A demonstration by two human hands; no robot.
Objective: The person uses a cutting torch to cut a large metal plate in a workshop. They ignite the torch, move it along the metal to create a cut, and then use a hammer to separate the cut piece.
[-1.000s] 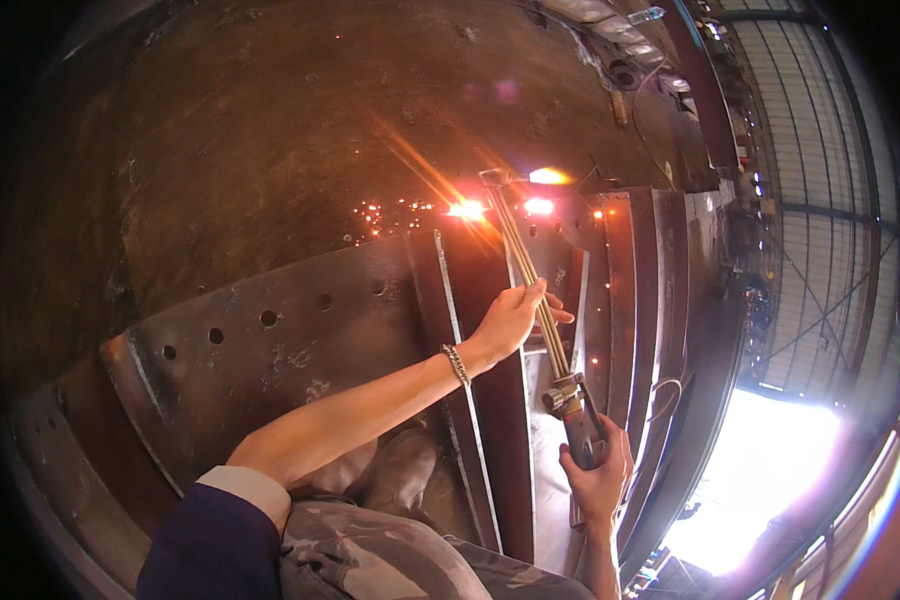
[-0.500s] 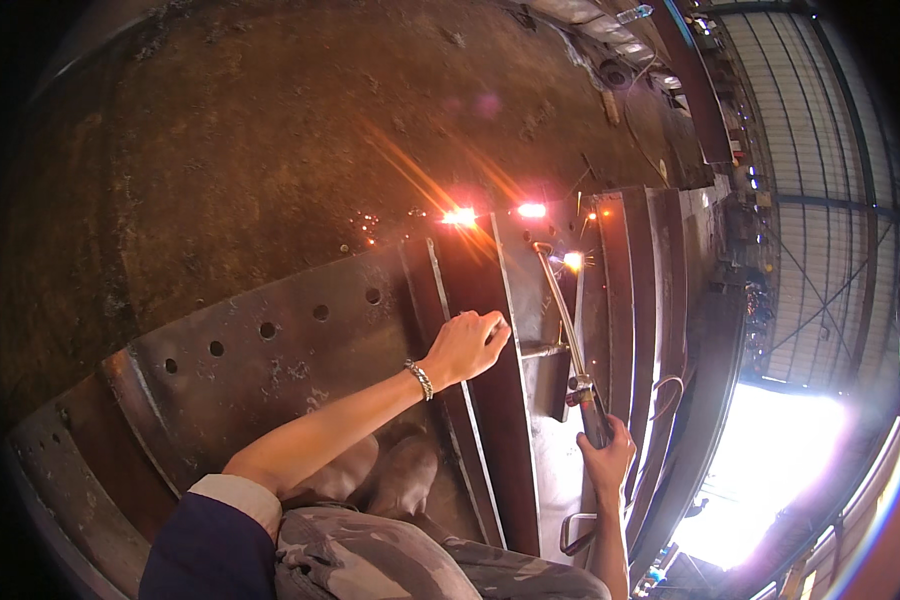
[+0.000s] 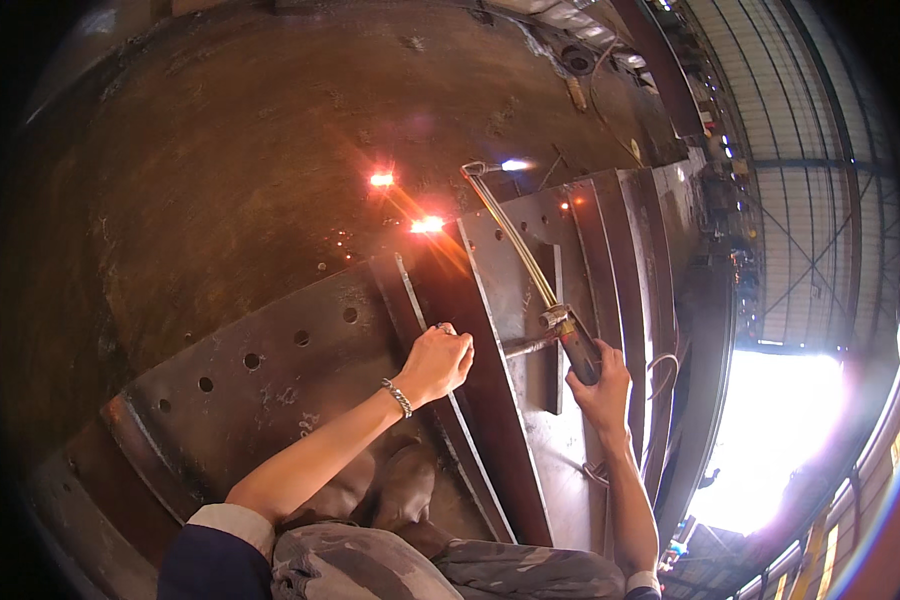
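My right hand grips the dark handle of a cutting torch, its long brass tubes reaching forward and left. At the torch's bent head burns a blue-white flame, above the far edge of the steel pieces. My left hand is curled into a loose fist over a dark steel beam, and no object shows in it. A bright orange-hot spot glows at that beam's far end. Beyond it, a second glowing spot shows at the rusty plate.
A wide rusty steel plate spreads across the far side. At left lies a steel piece with a row of holes. More beams stand at right, with a thin hose beside them. My camouflage-clad legs are close by.
The torch head has swung away and left, and its flame now shows blue-white. Sparks near its tip are gone. My right hand has moved forward. A glowing spot now appears farther left.
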